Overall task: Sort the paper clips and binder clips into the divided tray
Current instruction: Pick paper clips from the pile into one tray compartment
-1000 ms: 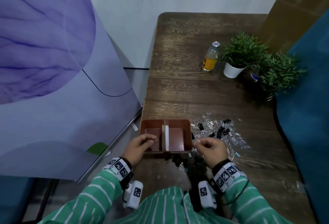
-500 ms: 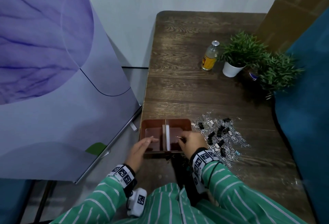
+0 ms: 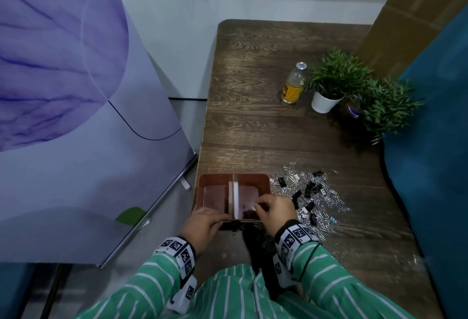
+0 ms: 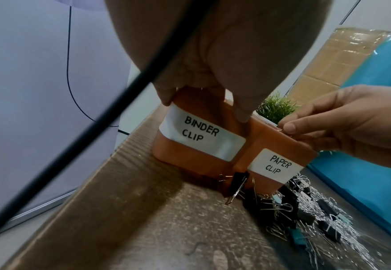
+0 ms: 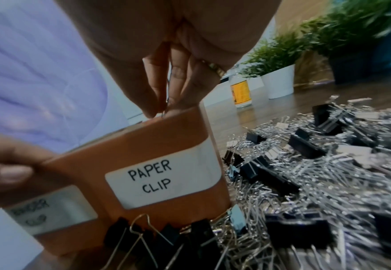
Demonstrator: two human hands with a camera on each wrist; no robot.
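Observation:
A brown divided tray (image 3: pixel 200 192) with a white divider (image 3: pixel 236 196) stands at the table's near left edge. Its near wall carries the labels BINDER CLIP (image 4: pixel 201 135) on the left half and PAPER CLIP (image 5: pixel 152 179) on the right half. My left hand (image 3: pixel 219 217) grips the near rim on the binder clip side, fingers (image 4: pixel 164 95) hooked over the wall. Over the right compartment, my right hand (image 3: pixel 258 204) pinches a thin silver paper clip (image 4: pixel 280 130). A mixed pile of silver paper clips and black binder clips (image 3: pixel 314 194) lies right of the tray and along its near wall.
At the back right stand a glass bottle (image 3: pixel 293 83) with yellow liquid and two potted plants (image 3: pixel 334 83) (image 3: pixel 387 106). A teal cloth (image 3: pixel 430 154) borders the table's right side, a purple panel (image 3: pixel 76 90) leans beyond its left edge, and a cardboard box (image 3: pixel 410 14) stands behind.
My right hand has moved left from the pile to above the tray's right compartment, carrying a paper clip. My left hand has curled onto the tray's near rim.

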